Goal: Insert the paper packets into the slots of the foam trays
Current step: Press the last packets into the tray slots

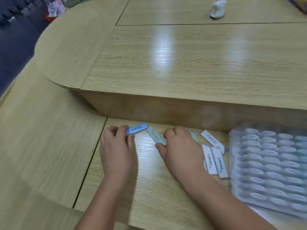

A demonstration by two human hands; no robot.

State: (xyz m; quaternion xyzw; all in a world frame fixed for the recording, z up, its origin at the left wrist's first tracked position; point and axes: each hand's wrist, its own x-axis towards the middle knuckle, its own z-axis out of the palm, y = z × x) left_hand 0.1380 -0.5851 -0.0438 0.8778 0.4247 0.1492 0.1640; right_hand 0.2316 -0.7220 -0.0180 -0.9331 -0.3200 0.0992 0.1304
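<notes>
Both forearms reach forward over the lower surface [149, 188], bare to the elbow, with the wrists low and the knuckles turned up. The left hand [116, 146] has its fingers [122, 130] curled round one end of a blue packet [136, 129], which it holds slightly tilted with the far end pointing right. The right hand [181, 146] pinches a pale green packet [156, 136] between the thumb and the curled fingers. That packet slants towards the blue one, and their upper ends nearly meet.

The packets are slim, flat paper rectangles with a line of dark print too blurred to read. Several white packets [214, 160] lie loose on the surface just right of the right hand, a few of them overlapping. Right beside them sits the foam tray [234, 171], pale grey and soft-looking, with rows of oval slots. The surface is light wood-grain laminate with a glossy sheen and dark seams. A raised tier [182, 63] of the same laminate steps up behind the hands, with a crumpled white wad [217, 9] at its far end.
</notes>
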